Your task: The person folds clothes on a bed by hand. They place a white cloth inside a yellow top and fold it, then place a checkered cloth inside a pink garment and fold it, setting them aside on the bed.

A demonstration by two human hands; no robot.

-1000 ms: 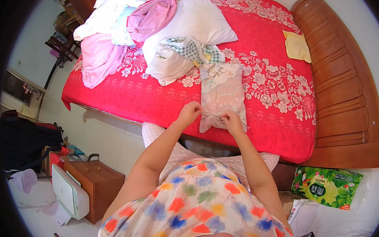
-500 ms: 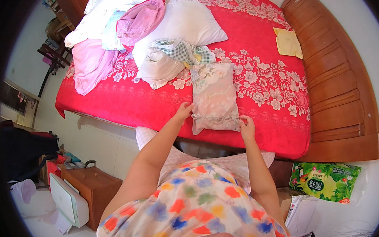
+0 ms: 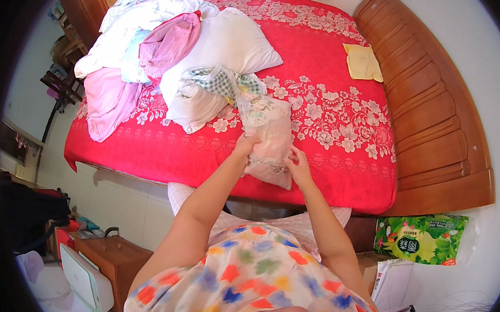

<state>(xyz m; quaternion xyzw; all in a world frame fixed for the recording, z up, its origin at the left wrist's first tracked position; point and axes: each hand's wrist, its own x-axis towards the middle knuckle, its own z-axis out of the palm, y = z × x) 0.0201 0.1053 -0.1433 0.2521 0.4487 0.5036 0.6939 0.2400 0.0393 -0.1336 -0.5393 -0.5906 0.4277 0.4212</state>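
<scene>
A small pale pink pillow (image 3: 271, 143) with a floral upper part lies at the near edge of the bed, squeezed narrower between my hands. My left hand (image 3: 247, 149) is closed on its left side, the thumb lying over the cloth. On the right side, the fingers of my right hand (image 3: 299, 166) are bent and pinch the pillow's edge. Just beyond its far end lies a green-and-white checked cloth (image 3: 214, 79). That cloth rests on a smaller white pillow (image 3: 193, 108), beside a large white pillow (image 3: 240, 41).
The red floral bedspread (image 3: 340, 176) covers the bed, with a wooden headboard (image 3: 436, 110) at right. A yellow folded cloth (image 3: 363, 62) lies near it. Pink clothing (image 3: 111, 104) and white bedding (image 3: 117, 39) are heaped at left. A brown case (image 3: 112, 262) and a green package (image 3: 419, 238) stand below.
Both hands have moved inward, pressing the pillow's sides together so that it bunches up. My left hand now grips farther over the pillow. The view has shifted slightly.
</scene>
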